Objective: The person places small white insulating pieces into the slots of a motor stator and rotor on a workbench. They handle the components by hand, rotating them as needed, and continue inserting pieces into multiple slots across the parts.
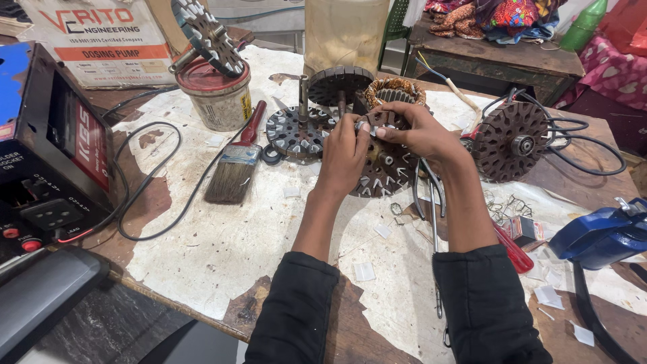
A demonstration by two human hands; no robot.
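Both hands meeting over a slotted motor stator core (387,168) lying flat at mid-counter, white insulation strips poking from its dark, rusty slots. Left hand (344,152) curled nearly closed, fingertips pinching the near edge of a small brown laminated piece (381,118); right hand (421,131) likewise curled, thumb and forefinger pressed to the same piece from the other side. Exact grip partly masked by the knuckles.

Just behind, a wound stator (396,91) with coppery coils, half hidden by the fingers. To the left, a second flat slotted core (293,131) with an upright steel shaft, and a dark toothed disc (340,82) behind it. To the right, a brown ribbed round rotor (512,138) trailing black cables.

Counter (222,249) of worn wood under torn, stained white paper, littered with small white paper slips. Flat paintbrush (236,165), red-handled and stiff-bristled, lying beside a red-lidded plastic tub (216,94) with another toothed disc propped on top. Black-and-blue electrical box (54,148) cut off at the left edge, black lead looping away. Blue bench vice (603,232) cropped at right; red-handled screwdriver (512,249) largely hidden behind the right sleeve. Black sleeves pushed up both forearms.
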